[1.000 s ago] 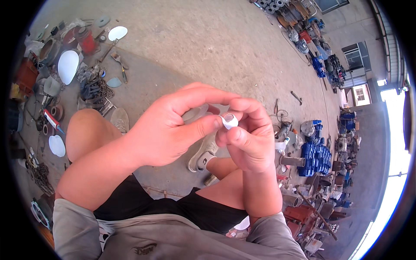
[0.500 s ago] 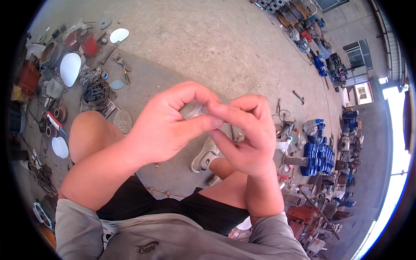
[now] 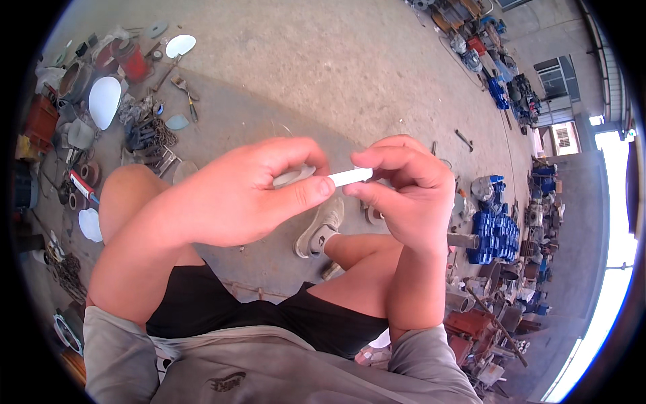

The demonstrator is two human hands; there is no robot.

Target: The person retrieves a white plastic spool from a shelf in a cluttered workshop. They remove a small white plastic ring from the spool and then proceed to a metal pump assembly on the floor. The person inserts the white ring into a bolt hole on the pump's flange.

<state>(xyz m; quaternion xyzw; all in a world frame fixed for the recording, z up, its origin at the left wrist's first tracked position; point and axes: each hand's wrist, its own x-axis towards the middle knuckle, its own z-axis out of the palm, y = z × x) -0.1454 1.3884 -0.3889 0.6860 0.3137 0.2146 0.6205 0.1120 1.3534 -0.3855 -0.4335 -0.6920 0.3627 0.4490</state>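
Observation:
Both hands are raised over my lap with a short strip of white tape stretched between them. My left hand is closed, its thumb pressing the strip's near end against the curled fingers. Inside that grip shows part of a whitish ring, which looks like the tape's roll. My right hand curls around the strip's other end, index fingertip at its upper edge and thumb just below. What its inner fingers hold there is hidden.
To the left on the floor lie a paintbrush, a red can, white oval pieces and a sealant tube. Blue metal parts stand stacked at right. My shoe rests below my hands.
My hands were pressed together at the fingertips and have drawn apart, the right one shifting right. The white strip now shows between them. My left hand has tilted flatter.

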